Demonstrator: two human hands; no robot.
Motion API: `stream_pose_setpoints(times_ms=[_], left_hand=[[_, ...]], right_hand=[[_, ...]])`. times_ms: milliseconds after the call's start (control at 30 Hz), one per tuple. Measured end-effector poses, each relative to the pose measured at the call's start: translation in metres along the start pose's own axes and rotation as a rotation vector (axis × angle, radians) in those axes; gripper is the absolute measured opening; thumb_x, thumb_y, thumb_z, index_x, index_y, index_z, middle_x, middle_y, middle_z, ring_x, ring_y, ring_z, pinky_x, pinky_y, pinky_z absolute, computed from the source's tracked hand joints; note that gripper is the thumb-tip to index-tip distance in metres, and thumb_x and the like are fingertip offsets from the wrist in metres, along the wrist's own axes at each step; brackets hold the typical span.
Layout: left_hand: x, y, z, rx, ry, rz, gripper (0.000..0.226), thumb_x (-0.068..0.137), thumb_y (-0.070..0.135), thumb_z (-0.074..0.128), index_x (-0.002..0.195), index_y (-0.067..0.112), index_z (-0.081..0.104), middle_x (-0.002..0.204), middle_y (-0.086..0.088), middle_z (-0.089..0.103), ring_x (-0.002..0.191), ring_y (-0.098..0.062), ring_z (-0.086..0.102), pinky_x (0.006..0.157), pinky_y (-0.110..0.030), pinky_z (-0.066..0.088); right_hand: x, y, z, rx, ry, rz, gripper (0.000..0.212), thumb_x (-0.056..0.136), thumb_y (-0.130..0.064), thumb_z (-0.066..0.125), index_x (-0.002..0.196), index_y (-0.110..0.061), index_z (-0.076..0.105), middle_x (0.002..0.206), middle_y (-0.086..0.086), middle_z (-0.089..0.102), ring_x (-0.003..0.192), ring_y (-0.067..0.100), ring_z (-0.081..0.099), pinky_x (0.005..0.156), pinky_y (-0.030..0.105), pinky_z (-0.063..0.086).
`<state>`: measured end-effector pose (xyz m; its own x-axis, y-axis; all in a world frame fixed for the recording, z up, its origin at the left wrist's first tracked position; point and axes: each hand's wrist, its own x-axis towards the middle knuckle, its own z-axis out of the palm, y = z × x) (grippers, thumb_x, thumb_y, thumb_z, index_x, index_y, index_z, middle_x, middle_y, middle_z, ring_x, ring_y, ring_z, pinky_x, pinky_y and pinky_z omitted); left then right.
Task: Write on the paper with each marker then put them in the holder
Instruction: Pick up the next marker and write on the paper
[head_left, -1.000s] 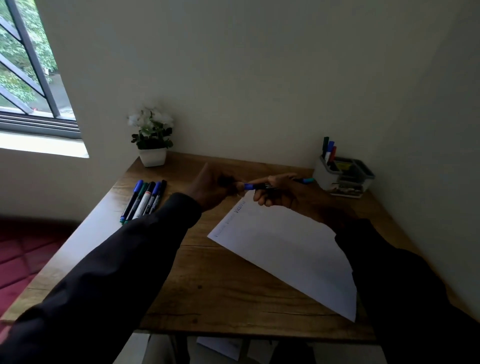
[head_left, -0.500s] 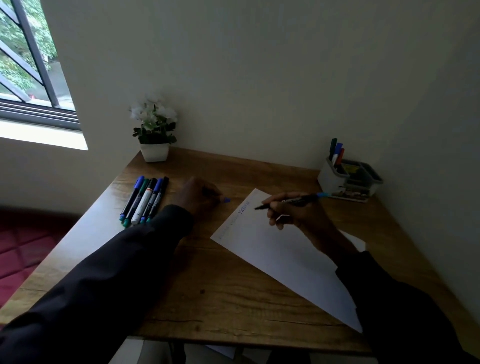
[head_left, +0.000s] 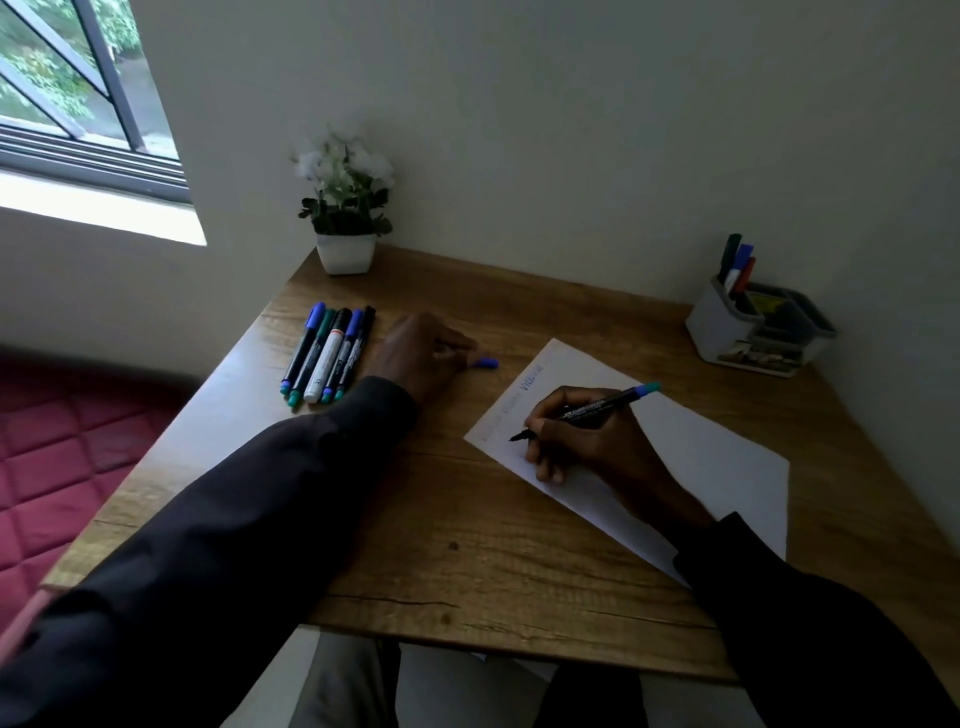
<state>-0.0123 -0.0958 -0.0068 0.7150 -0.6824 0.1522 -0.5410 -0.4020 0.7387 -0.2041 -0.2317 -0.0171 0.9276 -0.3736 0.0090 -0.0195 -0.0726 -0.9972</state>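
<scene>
A black marker (head_left: 587, 412) with a teal end is held in the right hand (head_left: 582, 436), the fingers closed around its barrel and the tip set down on the sheet of paper (head_left: 675, 447) near its left edge. The paper lies angled on the wooden surface (head_left: 467, 519), and a few faint marks in blue can be made out along its upper left edge. The left hand (head_left: 421, 353) is rested on the surface to the left of the paper, curled loosely, with a blue cap (head_left: 485, 363) seen at its fingertips; whether the cap is gripped or merely touched cannot be told. A row of five markers (head_left: 330, 356) is laid side by side further left, close to the left hand. The holder (head_left: 727, 332) is placed at the far right corner of the surface, and three markers (head_left: 736, 262) are stood upright in its left compartment. A small potted plant (head_left: 345, 218) is set at the far edge against the wall.
</scene>
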Motion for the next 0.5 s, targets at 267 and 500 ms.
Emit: stream_pose_setpoints(times_ms=[267, 500], left_hand=[[-0.027, 0.006, -0.020, 0.027, -0.407, 0.167, 0.018, 0.084, 0.019, 0.070, 0.102, 0.018, 0.072, 0.102, 0.016, 0.062, 0.093, 0.004, 0.058, 0.073, -0.007, 0.050], [-0.028, 0.007, -0.019, -0.001, -0.413, 0.172, 0.020, 0.081, 0.022, 0.073, 0.101, 0.021, 0.071, 0.099, 0.017, 0.061, 0.092, 0.003, 0.058, 0.066, 0.001, 0.045]], right_hand=[[-0.001, -0.007, -0.003, -0.180, -0.088, -0.050, 0.032, 0.086, -0.025, 0.078, 0.093, 0.004, 0.066, 0.077, 0.020, 0.072, 0.059, 0.029, 0.069, 0.051, 0.030, 0.057], [0.002, -0.013, 0.008, -0.311, -0.079, -0.083, 0.014, 0.086, -0.016, 0.077, 0.088, -0.004, 0.068, 0.073, 0.014, 0.073, 0.055, 0.023, 0.071, 0.050, 0.028, 0.057]])
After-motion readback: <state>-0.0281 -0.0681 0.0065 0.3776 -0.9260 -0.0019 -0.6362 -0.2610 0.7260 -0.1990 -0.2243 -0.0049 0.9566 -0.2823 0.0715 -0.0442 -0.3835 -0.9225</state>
